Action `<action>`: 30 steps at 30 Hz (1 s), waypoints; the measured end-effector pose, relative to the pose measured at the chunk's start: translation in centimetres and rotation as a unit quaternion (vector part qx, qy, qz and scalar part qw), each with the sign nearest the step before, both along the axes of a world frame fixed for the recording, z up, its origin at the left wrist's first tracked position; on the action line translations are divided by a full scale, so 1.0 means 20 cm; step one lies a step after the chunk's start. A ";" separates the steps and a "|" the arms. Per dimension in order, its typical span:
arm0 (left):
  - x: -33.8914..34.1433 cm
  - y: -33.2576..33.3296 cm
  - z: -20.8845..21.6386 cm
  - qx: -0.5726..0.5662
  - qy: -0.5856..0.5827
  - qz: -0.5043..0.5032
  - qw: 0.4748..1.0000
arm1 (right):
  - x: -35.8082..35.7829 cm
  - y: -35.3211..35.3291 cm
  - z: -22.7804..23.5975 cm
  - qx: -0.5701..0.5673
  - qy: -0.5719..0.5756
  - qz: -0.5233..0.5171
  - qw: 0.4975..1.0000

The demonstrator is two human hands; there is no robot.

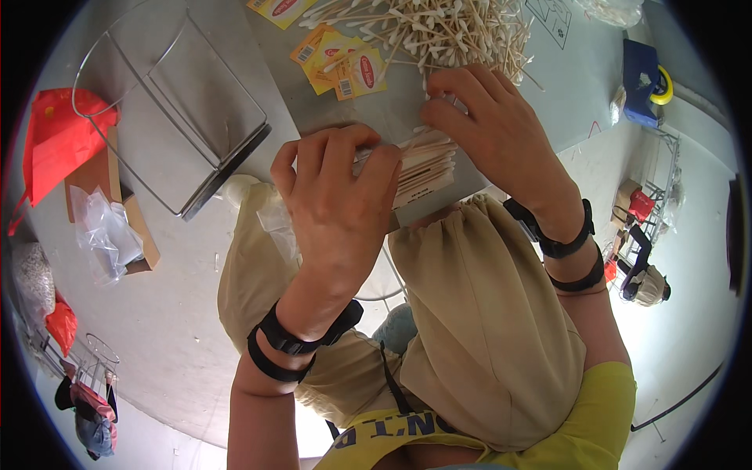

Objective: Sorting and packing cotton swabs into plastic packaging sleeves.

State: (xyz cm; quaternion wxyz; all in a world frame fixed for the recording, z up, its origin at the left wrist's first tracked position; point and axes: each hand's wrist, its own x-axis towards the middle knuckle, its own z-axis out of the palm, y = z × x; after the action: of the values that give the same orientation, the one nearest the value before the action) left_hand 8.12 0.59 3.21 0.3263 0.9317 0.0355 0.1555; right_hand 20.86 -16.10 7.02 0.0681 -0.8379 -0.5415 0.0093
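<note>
A bundle of cotton swabs (427, 167) lies at the near edge of the grey table, with what looks like clear plastic around it. My left hand (333, 184) is closed on the bundle's left end, its fingers curled over it. Just above the bundle's right end, my right hand (497, 125) has its thumb and fingers bent together. Something whitish shows between them, too small to make out. Beyond my hands spreads a loose pile of cotton swabs (446, 35). Several yellow and orange cards (337, 63) lie left of the pile.
A wire stand (168, 102) takes up the table's left side. Further left are a red bag (66, 145) and a cardboard box (141, 227) with clear plastic in it. A blue object with a yellow ring (644, 82) sits at the far right. Other people are in the background.
</note>
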 end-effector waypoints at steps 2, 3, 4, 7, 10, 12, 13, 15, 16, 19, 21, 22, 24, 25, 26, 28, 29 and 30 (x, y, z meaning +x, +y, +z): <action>0.00 0.00 0.00 0.001 -0.002 0.000 1.000 | 0.00 0.00 0.00 0.000 -0.008 -0.002 1.000; 0.00 0.00 0.01 0.002 0.001 0.000 1.000 | 0.00 0.00 0.00 -0.001 -0.018 -0.005 1.000; 0.00 0.00 0.01 0.002 0.004 0.000 1.000 | 0.01 0.01 0.01 -0.001 -0.018 -0.005 1.000; 0.00 0.00 0.01 -0.001 0.002 0.002 1.000 | 0.01 0.01 0.02 -0.007 -0.031 -0.002 0.999; 0.00 0.01 0.03 -0.001 0.015 -0.007 1.000 | -0.01 0.00 0.01 -0.009 -0.018 -0.004 1.000; 0.00 0.01 0.03 -0.014 0.016 -0.003 1.000 | -0.03 -0.01 0.02 -0.017 0.014 -0.006 1.000; 0.00 0.01 0.03 -0.027 0.016 0.001 0.999 | -0.04 0.00 0.03 -0.017 0.015 -0.006 1.000; 0.00 0.02 0.03 -0.033 0.018 0.008 0.999 | -0.05 0.00 0.05 -0.012 0.058 -0.014 0.998; 0.00 0.02 0.03 -0.038 0.019 0.014 0.999 | -0.06 0.00 0.05 -0.013 0.059 -0.014 0.998; 0.02 0.00 0.03 -0.009 0.000 0.003 1.000 | -0.06 -0.03 0.06 0.049 0.076 -0.075 0.993; 0.03 -0.02 0.01 -0.008 -0.009 -0.001 1.000 | -0.06 -0.06 0.05 0.065 0.031 -0.146 0.987; 0.03 -0.02 0.01 -0.005 -0.018 -0.004 1.000 | -0.06 -0.06 0.05 0.065 0.031 -0.146 0.987; 0.04 -0.03 0.00 -0.006 -0.018 -0.002 1.000 | -0.07 -0.06 0.05 0.048 0.016 -0.162 0.985; 0.04 -0.03 0.00 -0.009 -0.018 0.000 1.000 | -0.07 -0.06 0.05 0.048 0.016 -0.162 0.985; 0.03 -0.03 0.00 -0.009 -0.018 0.000 1.000 | -0.08 -0.06 0.04 0.038 0.007 -0.169 0.985; 0.03 -0.03 0.01 -0.006 -0.009 -0.007 1.000 | -0.08 -0.06 0.03 0.027 -0.001 -0.175 0.984; 0.02 -0.03 0.01 -0.006 -0.009 -0.007 1.000 | -0.08 -0.06 0.02 0.022 0.006 -0.182 0.983; 0.02 -0.03 0.01 -0.004 -0.007 -0.010 1.000 | -0.09 -0.06 0.01 0.016 0.013 -0.189 0.982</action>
State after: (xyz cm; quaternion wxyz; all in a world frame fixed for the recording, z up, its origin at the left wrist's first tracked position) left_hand 8.54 0.08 3.39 0.3322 0.9295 0.0246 0.1581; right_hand 19.14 -17.35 7.32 0.0893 -0.9237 -0.3725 -0.0014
